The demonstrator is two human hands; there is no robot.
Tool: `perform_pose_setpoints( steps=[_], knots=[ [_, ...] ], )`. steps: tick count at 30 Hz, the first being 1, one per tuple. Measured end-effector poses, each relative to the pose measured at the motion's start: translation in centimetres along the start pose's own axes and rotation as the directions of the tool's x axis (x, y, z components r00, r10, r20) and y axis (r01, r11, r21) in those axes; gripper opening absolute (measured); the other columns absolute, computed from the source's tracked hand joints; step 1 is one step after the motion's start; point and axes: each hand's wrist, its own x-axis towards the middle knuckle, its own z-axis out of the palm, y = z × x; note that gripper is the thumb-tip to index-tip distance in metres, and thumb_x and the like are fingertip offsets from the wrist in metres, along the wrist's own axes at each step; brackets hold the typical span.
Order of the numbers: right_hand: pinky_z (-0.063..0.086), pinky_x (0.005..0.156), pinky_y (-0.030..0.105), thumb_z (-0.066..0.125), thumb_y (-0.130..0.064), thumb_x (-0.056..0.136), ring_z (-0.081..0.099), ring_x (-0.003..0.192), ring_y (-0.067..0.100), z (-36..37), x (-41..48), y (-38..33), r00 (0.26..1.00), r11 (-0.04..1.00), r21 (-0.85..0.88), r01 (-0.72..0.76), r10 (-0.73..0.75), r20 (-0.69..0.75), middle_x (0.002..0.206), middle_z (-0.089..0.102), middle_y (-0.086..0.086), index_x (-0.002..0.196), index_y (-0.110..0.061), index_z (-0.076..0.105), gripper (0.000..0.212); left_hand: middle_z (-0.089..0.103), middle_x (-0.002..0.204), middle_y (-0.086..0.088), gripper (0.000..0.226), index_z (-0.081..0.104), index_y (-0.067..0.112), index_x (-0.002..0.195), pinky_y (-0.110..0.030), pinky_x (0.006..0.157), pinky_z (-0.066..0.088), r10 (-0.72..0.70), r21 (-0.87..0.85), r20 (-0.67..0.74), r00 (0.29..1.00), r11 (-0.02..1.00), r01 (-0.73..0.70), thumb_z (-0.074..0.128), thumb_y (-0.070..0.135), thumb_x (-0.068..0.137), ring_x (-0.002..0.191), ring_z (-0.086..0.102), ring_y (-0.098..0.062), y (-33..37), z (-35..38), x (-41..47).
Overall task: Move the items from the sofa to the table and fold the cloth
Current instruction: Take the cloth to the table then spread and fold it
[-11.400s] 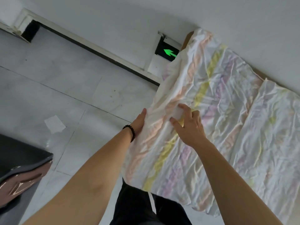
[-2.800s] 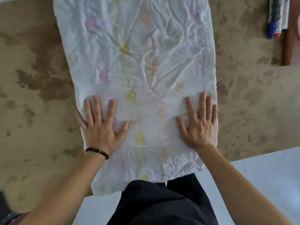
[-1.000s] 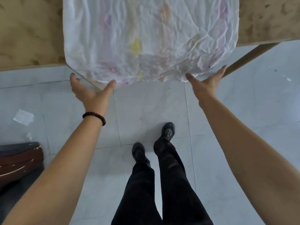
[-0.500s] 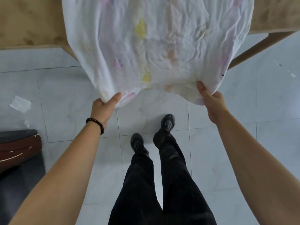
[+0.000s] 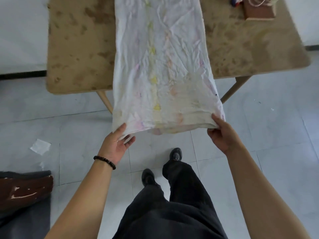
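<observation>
Cloth (image 5: pixel 162 66) hem beyond near edge of table (image 5: pixel 77 49).

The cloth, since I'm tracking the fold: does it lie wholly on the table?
No: the near end of the cloth reaches out past the edge of the table, held up by the left hand and the right hand.

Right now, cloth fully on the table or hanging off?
Partly off: cloth lies along the table, near end held past its edge by left hand and right hand.

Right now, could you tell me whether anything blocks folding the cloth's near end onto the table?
Nothing visible does: the left hand and right hand grip the cloth; the box sits apart, far right on the table.
</observation>
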Motion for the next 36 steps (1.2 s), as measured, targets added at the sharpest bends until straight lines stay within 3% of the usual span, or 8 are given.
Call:
perform_pose_setpoints(
  steps=[3,6,13,21,27,30,34,36],
  knots=[
    [0.055,0.069,0.023,0.062,-0.016,0.093,0.066,0.08,0.012,1.5,-3.5,-1.6,0.998,0.997,-0.027,0.067,-0.068,-0.007,0.101,0.068,0.003,0.114,-0.015,0.06,0.021,0.069,0.113,-0.002,0.036,0.061,0.016,0.122,-0.041,0.099,0.047,0.054,-0.03,0.037,0.998,0.998,-0.053,0.062,0.021,0.087,0.105,0.064,-0.02,2.8,0.8,-3.1],
    [0.054,0.092,0.04,0.06,-0.017,0.094,0.066,0.105,0.024,2.9,-5.6,-2.6,0.99,0.989,-0.058,0.138,-0.139,-0.016,0.116,0.068,0.009,0.121,-0.015,0.058,0.027,0.067,0.119,-0.011,0.043,0.055,0.008,0.132,-0.043,0.094,0.053,0.073,-0.081,0.003,0.997,0.994,-0.072,0.06,0.012,0.089,0.101,0.068,-0.025,5.1,2.0,-4.6],
    [0.061,0.071,0.034,0.055,-0.005,0.095,0.073,0.094,0.028,5.3,-5.4,-5.3,0.971,0.972,0.03,0.234,-0.232,-0.064,0.113,0.07,0.018,0.123,0.002,0.058,0.028,0.066,0.107,-0.015,0.025,0.058,-0.002,0.114,-0.023,0.052,0.056,0.079,-0.147,-0.217,0.973,0.983,-0.113,0.061,0.003,0.09,0.079,0.066,-0.021,9.3,4.9,-3.5],
    [0.061,0.067,0.031,0.047,-0.008,0.1,0.075,0.08,0.02,11.5,3.6,-14.0,0.98,0.969,0.169,0.181,-0.192,0.048,0.084,0.075,0.013,0.108,0.001,0.057,0.015,0.067,0.07,-0.013,0.012,0.057,0.001,0.081,-0.03,0.067,0.06,0.038,-0.273,-0.269,0.962,0.955,-0.114,0.053,-0.001,0.092,0.075,0.066,-0.02,17.6,12.4,4.4],
    [0.062,0.065,0.037,0.047,-0.003,0.099,0.073,0.081,0.026,18.5,16.0,-21.5,0.998,0.987,0.155,0.047,-0.054,0.041,0.104,0.066,0.021,0.103,0.001,0.056,0.011,0.057,0.087,-0.014,0.015,0.056,0.0,0.082,-0.025,0.07,0.059,0.047,-0.27,-0.403,0.914,0.948,-0.168,0.048,-0.004,0.094,0.077,0.062,-0.019,24.7,18.9,16.5],
    [0.059,0.085,0.041,0.054,-0.02,0.099,0.067,0.102,0.03,21.7,21.7,-24.1,0.999,0.981,0.189,-0.037,0.033,0.023,0.12,0.061,0.019,0.121,-0.002,0.05,0.028,0.054,0.11,-0.012,0.015,0.055,0.003,0.105,-0.03,0.081,0.058,0.121,-0.234,-0.445,0.887,0.941,-0.245,0.058,0.014,0.095,0.092,0.061,-0.019,27.6,22.0,21.7],
    [0.054,0.094,0.041,0.061,-0.032,0.095,0.062,0.106,0.025,23.8,26.2,-24.7,0.996,0.949,-0.306,-0.074,0.056,-0.067,0.118,0.057,0.007,0.131,-0.015,0.049,0.042,0.043,0.113,-0.002,0.035,0.052,0.018,0.125,-0.034,0.085,0.054,0.21,0.163,-0.451,0.868,0.975,-0.151,0.058,0.031,0.094,0.101,0.054,-0.021,27.6,23.4,25.6],
    [0.054,0.094,0.039,0.063,-0.033,0.092,0.063,0.101,0.018,24.1,26.5,-23.7,0.994,0.805,-0.593,0.022,-0.08,-0.072,0.114,0.06,-0.001,0.136,-0.018,0.05,0.049,0.047,0.114,0.002,0.03,0.055,0.019,0.122,-0.031,0.081,0.05,0.386,0.634,-0.369,0.845,0.77,-0.075,0.057,0.026,0.093,0.091,0.054,-0.018,26.5,23.3,26.3]
  ],
)
